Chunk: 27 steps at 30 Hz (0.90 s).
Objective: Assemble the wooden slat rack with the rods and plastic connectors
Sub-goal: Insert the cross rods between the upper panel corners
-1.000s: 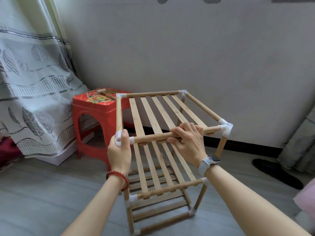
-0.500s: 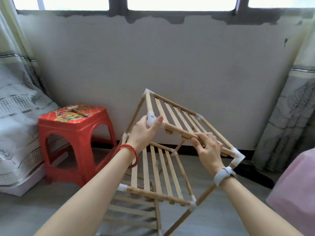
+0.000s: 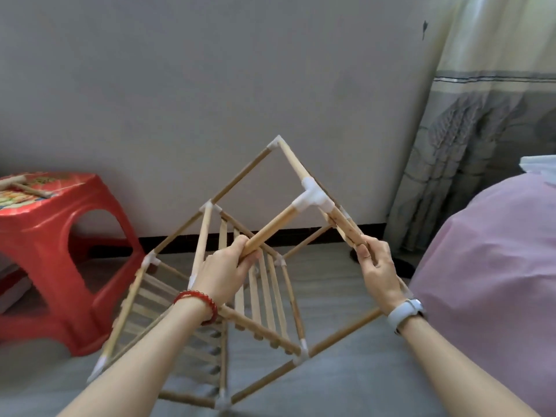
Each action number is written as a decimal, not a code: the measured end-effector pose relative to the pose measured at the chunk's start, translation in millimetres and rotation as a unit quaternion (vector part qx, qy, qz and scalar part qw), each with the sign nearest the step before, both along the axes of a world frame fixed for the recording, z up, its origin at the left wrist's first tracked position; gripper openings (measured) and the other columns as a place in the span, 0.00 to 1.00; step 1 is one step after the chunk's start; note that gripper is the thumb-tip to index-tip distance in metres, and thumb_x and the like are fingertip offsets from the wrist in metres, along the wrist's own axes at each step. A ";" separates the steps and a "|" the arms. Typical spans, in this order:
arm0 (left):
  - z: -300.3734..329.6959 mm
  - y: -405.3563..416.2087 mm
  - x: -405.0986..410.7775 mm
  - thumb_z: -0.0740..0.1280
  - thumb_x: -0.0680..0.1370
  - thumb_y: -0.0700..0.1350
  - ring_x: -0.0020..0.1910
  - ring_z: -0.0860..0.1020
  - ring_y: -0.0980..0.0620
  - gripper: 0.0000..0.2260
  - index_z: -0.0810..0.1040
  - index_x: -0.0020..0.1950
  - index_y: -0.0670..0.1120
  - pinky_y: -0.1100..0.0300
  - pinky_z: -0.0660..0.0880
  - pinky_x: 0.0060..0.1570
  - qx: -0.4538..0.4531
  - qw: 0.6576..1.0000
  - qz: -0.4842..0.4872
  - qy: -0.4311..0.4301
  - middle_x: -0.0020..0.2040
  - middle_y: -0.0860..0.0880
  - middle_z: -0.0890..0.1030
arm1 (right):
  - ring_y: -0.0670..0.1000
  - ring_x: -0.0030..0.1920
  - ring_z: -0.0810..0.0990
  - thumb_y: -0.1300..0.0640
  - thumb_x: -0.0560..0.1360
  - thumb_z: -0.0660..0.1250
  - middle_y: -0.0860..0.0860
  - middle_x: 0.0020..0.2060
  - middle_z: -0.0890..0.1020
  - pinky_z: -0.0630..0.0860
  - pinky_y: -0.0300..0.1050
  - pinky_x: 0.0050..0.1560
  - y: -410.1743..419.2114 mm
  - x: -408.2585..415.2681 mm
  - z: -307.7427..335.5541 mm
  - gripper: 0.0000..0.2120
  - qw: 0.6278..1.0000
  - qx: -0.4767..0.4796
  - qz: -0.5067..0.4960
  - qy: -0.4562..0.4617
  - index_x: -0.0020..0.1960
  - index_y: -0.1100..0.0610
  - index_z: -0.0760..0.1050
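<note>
The wooden slat rack [image 3: 264, 296] is tipped onto one corner above the grey floor, its slatted shelves running steeply downward. White plastic connectors join its rods; one three-way connector [image 3: 313, 198] sits at the raised near corner. My left hand [image 3: 225, 270], with a red bead bracelet, grips the rod [image 3: 270, 228] that runs down-left from that connector. My right hand [image 3: 376, 269], with a white watch on the wrist, grips the rack's edge rod [image 3: 343, 224] running down-right from the same connector.
A red plastic stool [image 3: 60, 251] stands at the left with two loose wooden rods [image 3: 27, 186] on its top. A pink cloth-covered surface [image 3: 493, 281] fills the right side. A patterned curtain [image 3: 481, 130] hangs at the right. The grey wall is close behind the rack.
The rack has been rotated from upright on the floor to tipped on a corner. My left hand shifted from a corner connector to an upright rod. The view swung right.
</note>
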<state>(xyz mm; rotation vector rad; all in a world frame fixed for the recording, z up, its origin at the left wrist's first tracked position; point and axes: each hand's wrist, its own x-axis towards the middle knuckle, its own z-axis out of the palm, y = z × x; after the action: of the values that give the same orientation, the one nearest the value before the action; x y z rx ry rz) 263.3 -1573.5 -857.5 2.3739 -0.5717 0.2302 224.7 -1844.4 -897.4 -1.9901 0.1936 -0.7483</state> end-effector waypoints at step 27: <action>-137.8 -86.0 10.5 0.59 0.81 0.47 0.50 0.76 0.49 0.13 0.74 0.63 0.48 0.55 0.69 0.51 0.152 0.979 -0.112 -0.084 0.50 0.50 0.78 | 0.60 0.52 0.77 0.60 0.76 0.57 0.61 0.53 0.79 0.73 0.44 0.48 -1.6 -16.2 -157.5 0.11 0.841 -0.045 0.007 0.539 0.54 0.64 0.71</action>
<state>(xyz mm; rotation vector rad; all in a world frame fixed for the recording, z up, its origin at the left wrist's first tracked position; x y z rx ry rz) 273.8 -1659.5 -995.3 2.5684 -1.0097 0.2584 208.5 -1846.0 -1054.8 -2.2890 0.8043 0.4754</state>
